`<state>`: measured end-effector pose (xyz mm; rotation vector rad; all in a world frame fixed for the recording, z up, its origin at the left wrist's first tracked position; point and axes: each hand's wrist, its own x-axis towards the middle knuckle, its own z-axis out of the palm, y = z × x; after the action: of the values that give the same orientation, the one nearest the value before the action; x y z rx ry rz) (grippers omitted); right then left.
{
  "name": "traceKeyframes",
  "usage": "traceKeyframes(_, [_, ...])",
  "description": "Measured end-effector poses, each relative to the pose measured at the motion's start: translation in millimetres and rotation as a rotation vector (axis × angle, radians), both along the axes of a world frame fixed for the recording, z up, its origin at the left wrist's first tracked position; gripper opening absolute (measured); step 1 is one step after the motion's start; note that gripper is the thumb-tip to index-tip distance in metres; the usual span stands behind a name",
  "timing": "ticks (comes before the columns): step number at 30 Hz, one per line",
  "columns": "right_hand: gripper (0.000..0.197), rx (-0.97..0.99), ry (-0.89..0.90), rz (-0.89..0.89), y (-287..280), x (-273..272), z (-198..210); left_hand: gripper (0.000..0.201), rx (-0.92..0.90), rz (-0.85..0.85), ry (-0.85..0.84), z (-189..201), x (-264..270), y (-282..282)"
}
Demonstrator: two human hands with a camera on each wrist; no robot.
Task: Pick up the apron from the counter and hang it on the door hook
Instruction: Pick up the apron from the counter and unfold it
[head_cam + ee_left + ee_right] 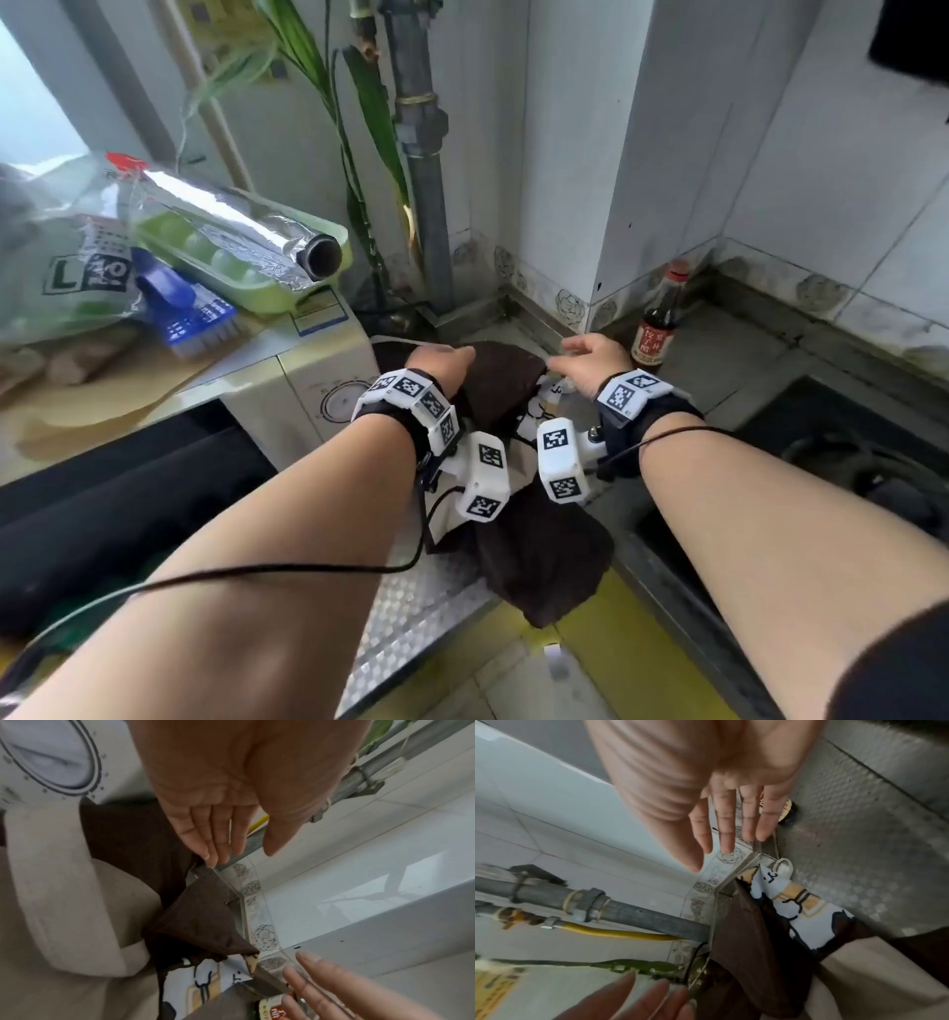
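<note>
The apron (506, 380) lies crumpled on the metal counter (411, 606). It is dark brown cloth with a beige band and a white printed patch (805, 923). My left hand (447, 360) hovers over the apron's far left end with straight fingers (213, 841). Their tips reach the brown cloth's (200, 912) far edge; contact is unclear. My right hand (590, 354) is spread above the far right corner, holding nothing, fingers (727, 825) straight. A small white loop (784, 866) of the apron lies below them. No door hook is in view.
A dark bottle (660, 324) with a red label stands just right of my right hand. A cream appliance (308, 380) flanks the apron on the left, carrying a foil roll (246, 226), a green tray and a blue brush (190, 313). A grey pipe (421, 154) rises behind; a black stove (847, 462) lies right.
</note>
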<state>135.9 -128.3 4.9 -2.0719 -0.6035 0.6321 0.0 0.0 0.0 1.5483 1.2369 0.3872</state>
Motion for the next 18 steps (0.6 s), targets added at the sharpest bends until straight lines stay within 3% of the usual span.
traceKeyframes(4, [0.066, -0.11, 0.034, 0.028, 17, 11, -25, 0.051, -0.079, -0.075, 0.138, -19, 7, 12])
traceKeyframes(7, [0.073, -0.133, 0.079, 0.037, 30, 14, -46, 0.057, -0.165, -0.077, 0.152, -43, 14, 25])
traceKeyframes(12, [0.064, -0.178, 0.054, 0.016, 41, 16, -72, 0.057, -0.191, -0.121, 0.169, -52, 22, 31])
traceKeyframes(15, [0.046, -0.156, 0.039, -0.02, 41, 17, -73, 0.059, -0.168, -0.176, 0.177, -50, 26, 37])
traceKeyframes(18, [0.032, -0.174, 0.052, -0.006, 37, 23, -67, 0.049, -0.095, -0.181, 0.098, -35, 31, 36])
